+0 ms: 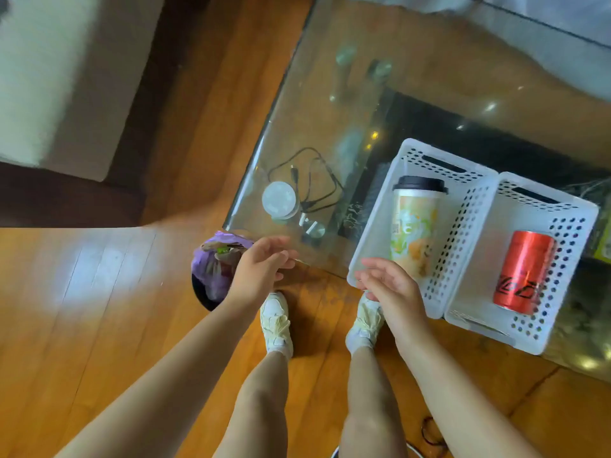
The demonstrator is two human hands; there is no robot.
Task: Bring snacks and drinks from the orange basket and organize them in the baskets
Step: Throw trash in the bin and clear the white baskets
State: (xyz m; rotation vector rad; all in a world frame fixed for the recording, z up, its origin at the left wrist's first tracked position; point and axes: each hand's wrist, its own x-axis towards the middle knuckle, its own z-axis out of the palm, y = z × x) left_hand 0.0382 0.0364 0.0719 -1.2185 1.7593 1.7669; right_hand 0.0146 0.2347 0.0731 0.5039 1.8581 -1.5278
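White Baskets on Glass, Both Hands Empty

Bare-armed, reaching forward and down over a glass surface [317, 104] above orange-brown wooden floor [99, 325]. Left hand [261, 266] held at the near left corner of the glass, fingers loosely spread and pointing right, gripping nothing. Right hand [390, 289] hovering at the near left corner of the left white basket [373, 233], fingers relaxed and lightly curled, holding nothing; contact with the rim impossible to tell.

Two white plastic baskets side by side on the surface, touching, both rectangular with perforated walls and slotted handles. Lying in the left one just beyond the right hand: a tall paper cup [415, 226] with a black lid, printed in green and orange, lid end pointing far. Lying in the right white basket [575, 226], well right of the hand: a shiny red can [522, 269] with black lettering.

Near the left hand on the glass: a round translucent lid [280, 199] and a looped black cable [310, 180]. Below the left hand, on the floor: a dark bin [203, 292] lined with a purple bag [215, 256]. White shoes [276, 322] planted between the arms.
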